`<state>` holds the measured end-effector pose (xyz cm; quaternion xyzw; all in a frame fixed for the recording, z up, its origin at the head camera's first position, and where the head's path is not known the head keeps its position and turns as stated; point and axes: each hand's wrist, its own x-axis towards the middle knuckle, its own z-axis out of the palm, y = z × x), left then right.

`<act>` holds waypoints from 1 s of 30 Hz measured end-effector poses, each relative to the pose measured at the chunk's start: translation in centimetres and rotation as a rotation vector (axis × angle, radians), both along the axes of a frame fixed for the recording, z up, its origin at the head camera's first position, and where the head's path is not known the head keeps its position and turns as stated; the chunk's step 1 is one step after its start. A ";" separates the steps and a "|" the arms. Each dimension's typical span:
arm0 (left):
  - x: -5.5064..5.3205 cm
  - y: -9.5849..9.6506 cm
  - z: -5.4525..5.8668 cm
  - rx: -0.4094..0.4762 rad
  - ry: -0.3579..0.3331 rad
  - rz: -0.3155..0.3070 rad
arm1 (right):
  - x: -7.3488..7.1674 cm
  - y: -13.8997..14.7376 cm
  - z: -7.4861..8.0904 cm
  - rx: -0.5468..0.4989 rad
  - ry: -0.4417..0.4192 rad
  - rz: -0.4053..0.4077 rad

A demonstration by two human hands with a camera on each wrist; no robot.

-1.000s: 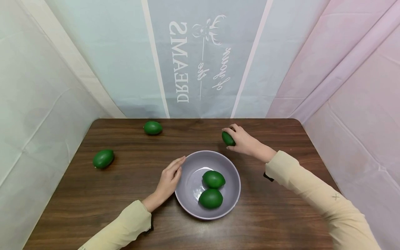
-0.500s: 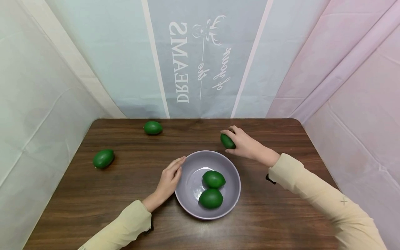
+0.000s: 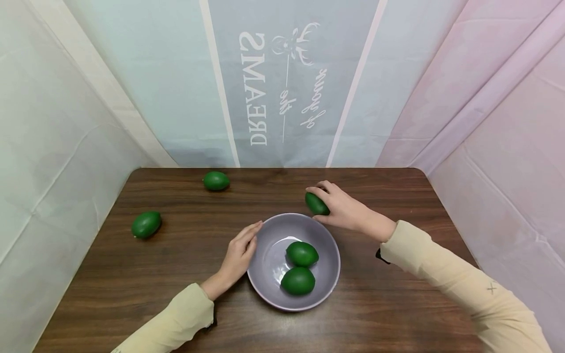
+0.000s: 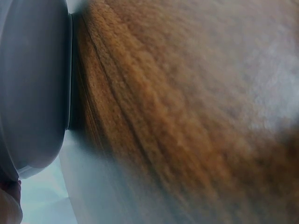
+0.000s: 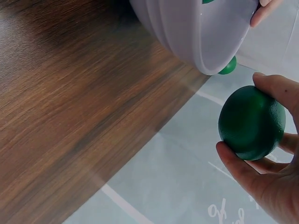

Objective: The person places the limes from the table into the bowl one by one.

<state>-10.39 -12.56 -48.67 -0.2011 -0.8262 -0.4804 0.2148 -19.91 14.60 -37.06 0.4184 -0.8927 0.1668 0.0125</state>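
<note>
My right hand [image 3: 344,208] grips a green lime [image 3: 316,203] just beyond the far right rim of a grey-purple bowl [image 3: 267,245]. In the right wrist view thumb and fingers hold this lime [image 5: 250,123] from opposite sides, apart from the bowl [image 5: 180,28]. Against the bowl's left side rests my left hand [image 3: 236,255], its fingers extended along the rim. Inside the bowl, two limes lie touching, a farther lime [image 3: 302,253] and a nearer lime [image 3: 297,281]. Only the bowl's outer wall [image 4: 32,84] and a bit of finger show in the left wrist view.
One lime [image 3: 216,181] lies near the far edge of the wooden table [image 3: 185,206], left of centre. Another lime [image 3: 146,224] is close to the left edge. Fabric curtains [image 3: 282,152] stand behind the table and along both sides.
My right hand has carried its lime a little left and nearer, towards the bowl's far rim. The left hand, the bowl and the other limes have stayed in place.
</note>
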 end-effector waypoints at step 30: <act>0.1 0.1 -0.1 0.014 -0.015 -0.007 | 2.1 -1.4 0.7 -0.026 0.033 0.054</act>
